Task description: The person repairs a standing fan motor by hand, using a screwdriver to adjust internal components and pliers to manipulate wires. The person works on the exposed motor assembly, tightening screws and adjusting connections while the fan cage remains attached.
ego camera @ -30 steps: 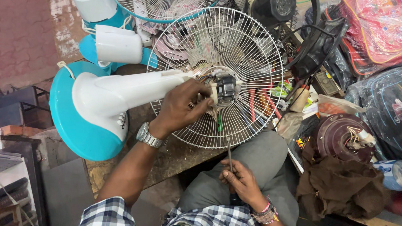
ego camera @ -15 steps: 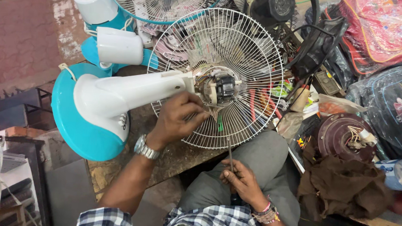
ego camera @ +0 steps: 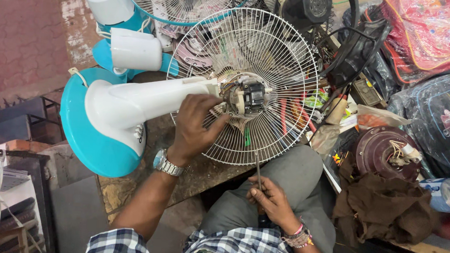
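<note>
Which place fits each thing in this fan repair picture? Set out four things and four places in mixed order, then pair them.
Things:
1. left hand
2. right hand
3. brown cloth
4. round blue base

Places:
A. draped at far right
B. on the fan neck, by the bare motor
C. far left end of the lying fan
D. over the lap, holding a thin tool

Pairs: 1-B, 2-D, 3-A, 4-C

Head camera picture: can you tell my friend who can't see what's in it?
A person's left hand grips the bare motor of a white and blue table fan lying on its side, its wire guard attached. The right hand holds a thin screwdriver over the lap.
</note>
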